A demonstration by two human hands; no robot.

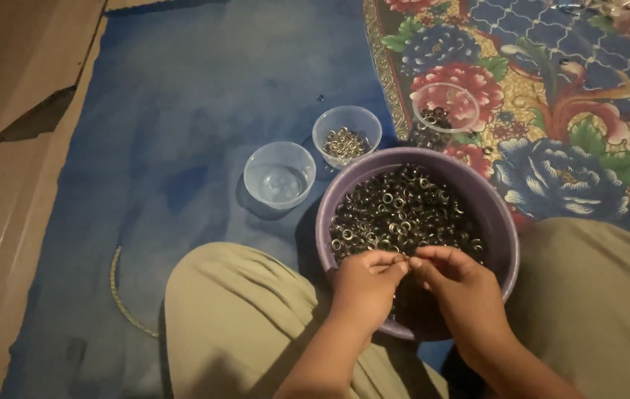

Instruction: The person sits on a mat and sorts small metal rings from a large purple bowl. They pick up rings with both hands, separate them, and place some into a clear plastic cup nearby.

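1. Taking the purple basin [503,244] as our landmark and reading left to right: an empty clear cup [279,174] sits to the basin's left on the blue mat [182,133], just apart from the rim.
2. A second clear cup [347,135], holding a few shiny rings, stands just beyond the basin's far-left rim; a third clear cup [444,111], with darker pieces, stands beyond the far rim on the floral cloth [573,89].
3. We note the basin filled with metal eyelets [400,210], heaped in its middle and far half.
4. Left hand [365,284] is over the basin's near rim, fingers curled, tips pinched together on something small; we cannot make out the piece itself.
5. Right hand [459,284] is beside it, also over the near rim, fingers bent inward, tips meeting the left's.
6. Key relation: the eyelet heap lies directly ahead of both hands, away from the body. Both are about equally near; the cups lie ahead-left, closer to the left hand.
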